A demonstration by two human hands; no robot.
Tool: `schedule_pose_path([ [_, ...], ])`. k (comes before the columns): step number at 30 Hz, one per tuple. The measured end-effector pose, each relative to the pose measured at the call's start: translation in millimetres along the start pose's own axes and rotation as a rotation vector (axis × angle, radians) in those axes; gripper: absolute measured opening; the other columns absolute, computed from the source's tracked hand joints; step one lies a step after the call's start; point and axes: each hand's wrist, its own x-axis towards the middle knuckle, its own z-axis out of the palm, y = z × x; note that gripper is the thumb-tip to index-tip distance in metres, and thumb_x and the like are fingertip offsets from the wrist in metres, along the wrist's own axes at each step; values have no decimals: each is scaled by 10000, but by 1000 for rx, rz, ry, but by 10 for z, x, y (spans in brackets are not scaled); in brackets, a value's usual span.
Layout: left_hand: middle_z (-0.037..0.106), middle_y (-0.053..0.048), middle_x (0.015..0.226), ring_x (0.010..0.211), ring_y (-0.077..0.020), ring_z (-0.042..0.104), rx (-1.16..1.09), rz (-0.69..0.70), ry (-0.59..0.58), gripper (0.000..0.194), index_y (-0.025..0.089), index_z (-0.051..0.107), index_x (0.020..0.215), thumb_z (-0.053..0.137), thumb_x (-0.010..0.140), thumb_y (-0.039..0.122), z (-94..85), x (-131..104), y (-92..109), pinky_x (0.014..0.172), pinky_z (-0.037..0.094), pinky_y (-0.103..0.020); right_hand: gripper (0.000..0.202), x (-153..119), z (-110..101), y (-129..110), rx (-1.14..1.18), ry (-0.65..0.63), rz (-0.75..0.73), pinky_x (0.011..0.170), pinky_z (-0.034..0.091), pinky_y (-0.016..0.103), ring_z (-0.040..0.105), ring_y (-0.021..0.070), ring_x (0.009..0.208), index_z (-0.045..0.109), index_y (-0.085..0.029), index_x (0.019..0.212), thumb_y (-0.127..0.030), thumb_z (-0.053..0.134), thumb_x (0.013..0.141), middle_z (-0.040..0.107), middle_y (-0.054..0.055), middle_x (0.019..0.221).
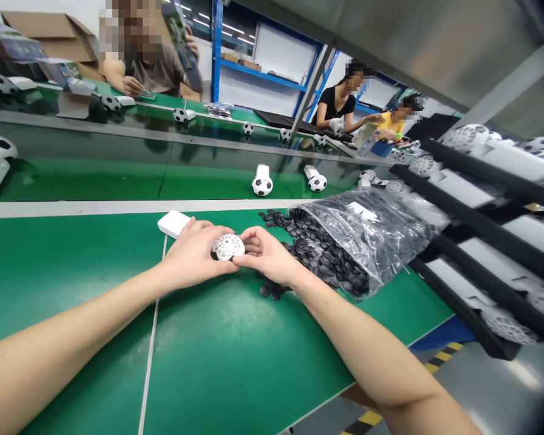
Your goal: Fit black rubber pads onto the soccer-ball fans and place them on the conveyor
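My left hand [194, 251] is wrapped round a white product whose ball-shaped end [229, 246] has an openwork lattice with a black patch at its lower side. Its white rectangular end [173, 223] sticks out beyond the back of that hand. From the right, my right hand [265, 254] touches the ball's edge with thumb and fingers pinched; whether a small piece is between them is hidden. Just right of it, black pieces [317, 254] spill from a clear plastic bag [367, 232] onto the green table [236, 338].
Behind the table, a green conveyor [199, 172] carries finished black-and-white balls [262, 183]. Black racks [480, 217] holding white lattice products stand close on the right. Several people sit across the line, one [152, 75] at back left. A metal shelf hangs overhead.
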Motion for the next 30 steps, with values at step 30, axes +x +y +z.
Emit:
schedule_pose_path([
  [30, 439, -123, 1322, 1354, -334, 54, -181, -9, -106, 598, 179, 434, 1214, 585, 702, 450, 77, -80, 39, 1038, 239, -538, 156, 13, -513, -183, -1160, 200, -65, 771, 411, 289, 577, 177, 860, 630, -178, 892, -171, 483, 840, 638, 69, 922],
])
